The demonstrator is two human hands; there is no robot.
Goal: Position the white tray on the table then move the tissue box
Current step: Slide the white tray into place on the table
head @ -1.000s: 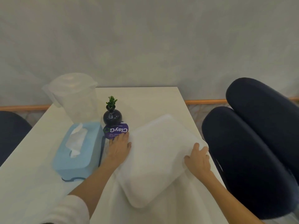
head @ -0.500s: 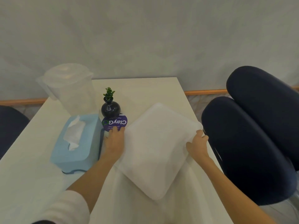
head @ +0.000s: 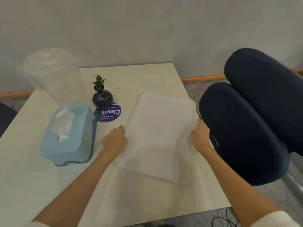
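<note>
The white tray (head: 161,133) lies on the pale table (head: 134,79) at its right side, nearly square to the table's edges. My left hand (head: 115,140) grips its left rim, and my right hand (head: 199,136) grips its right rim. The light blue tissue box (head: 70,136) stands to the left of my left hand, apart from it, with a white tissue sticking out of its top.
A clear plastic pitcher (head: 54,76) stands behind the tissue box. A small dark vase (head: 102,97) with a green plant and a round purple sticker (head: 108,113) sit between box and tray. A dark blue chair (head: 246,125) stands close against the table's right edge.
The tray has turned from a diagonal lie to nearly square with the table and shifted right. Both hands moved with it, now at its side rims.
</note>
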